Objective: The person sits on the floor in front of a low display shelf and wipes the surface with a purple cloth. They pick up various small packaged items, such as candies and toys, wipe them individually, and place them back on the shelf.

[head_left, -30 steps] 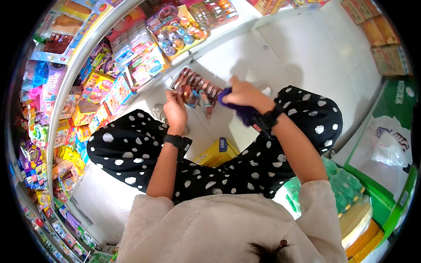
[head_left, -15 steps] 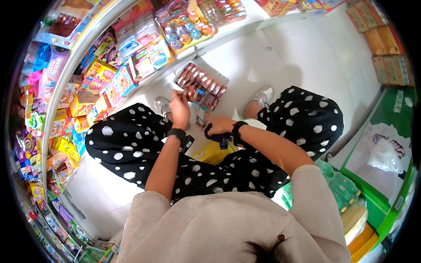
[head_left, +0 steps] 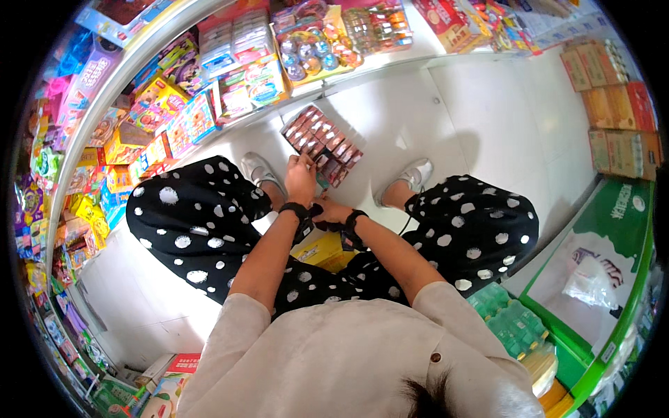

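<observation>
On the floor between my shoes stands a shallow box (head_left: 318,131) packed with rows of small brown-and-red packets. My left hand (head_left: 301,180) is at its near edge, with fingers bent together against the nearest packets; what they pinch is too small to make out. Close beside the left wrist is my right hand (head_left: 333,210), nearer to me than the box, its fingertips partly hidden and dark against the left wristband. Both wrists wear dark bands. Below the hands, between my legs, lies a yellow box (head_left: 322,252).
Shelves of colourful snack boxes (head_left: 191,122) curve along the left and the far side. Brown cartons (head_left: 620,104) are stacked at the far right. Green bottles (head_left: 507,322) and a green-edged chest (head_left: 592,272) with a clear plastic bag (head_left: 591,287) stand at my right.
My right hand has drawn back toward me and left, away from the box and up to the left wrist. My left hand has shifted right and nearer, along the box's near edge.
</observation>
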Motion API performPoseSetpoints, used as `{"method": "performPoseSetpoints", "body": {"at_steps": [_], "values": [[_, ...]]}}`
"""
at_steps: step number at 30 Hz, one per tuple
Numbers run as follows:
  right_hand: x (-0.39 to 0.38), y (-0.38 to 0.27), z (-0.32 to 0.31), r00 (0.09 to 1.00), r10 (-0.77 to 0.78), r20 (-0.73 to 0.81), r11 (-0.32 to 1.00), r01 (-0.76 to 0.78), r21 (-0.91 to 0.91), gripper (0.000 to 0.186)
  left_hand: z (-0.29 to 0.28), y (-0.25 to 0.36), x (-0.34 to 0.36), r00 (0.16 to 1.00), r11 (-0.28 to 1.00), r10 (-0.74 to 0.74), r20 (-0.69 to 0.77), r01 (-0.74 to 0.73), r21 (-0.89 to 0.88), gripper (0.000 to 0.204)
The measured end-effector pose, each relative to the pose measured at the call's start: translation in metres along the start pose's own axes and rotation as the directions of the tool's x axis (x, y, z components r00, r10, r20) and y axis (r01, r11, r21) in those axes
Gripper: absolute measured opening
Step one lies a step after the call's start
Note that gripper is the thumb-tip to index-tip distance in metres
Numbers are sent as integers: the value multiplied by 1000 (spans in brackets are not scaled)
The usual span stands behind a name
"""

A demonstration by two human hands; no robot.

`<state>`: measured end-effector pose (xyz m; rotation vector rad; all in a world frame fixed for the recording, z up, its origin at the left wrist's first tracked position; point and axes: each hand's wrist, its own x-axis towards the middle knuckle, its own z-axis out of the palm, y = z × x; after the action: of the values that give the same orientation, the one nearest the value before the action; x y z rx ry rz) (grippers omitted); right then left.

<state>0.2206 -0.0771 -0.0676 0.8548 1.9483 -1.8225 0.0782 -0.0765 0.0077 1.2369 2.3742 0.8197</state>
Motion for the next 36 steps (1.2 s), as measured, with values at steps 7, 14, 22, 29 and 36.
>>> {"method": "performPoseSetpoints", "body": {"at_steps": [7,14,22,29,36], "values": [[-2,-9,-7,943,-8,-334,985,65,159,52,-4,-14,14,999,999,38,32,-38,-12,10],[-33,-60,-40,789,-46,-613,984,140,107,37,14,-40,9,999,999,-44,28,44,14,23],[-19,-50,-84,948,72,-311,716,168,678,35,18,-57,-1,382,323,-403,832,910,-261,29],[-29,-37,-120,807,146,-572,908,121,402,49,29,-69,24,276,58,-265,924,961,-270,19],[-49,-50,-111,775,68,-628,989,-136,-61,38,89,-107,34,397,258,-132,908,899,-355,17]]}}
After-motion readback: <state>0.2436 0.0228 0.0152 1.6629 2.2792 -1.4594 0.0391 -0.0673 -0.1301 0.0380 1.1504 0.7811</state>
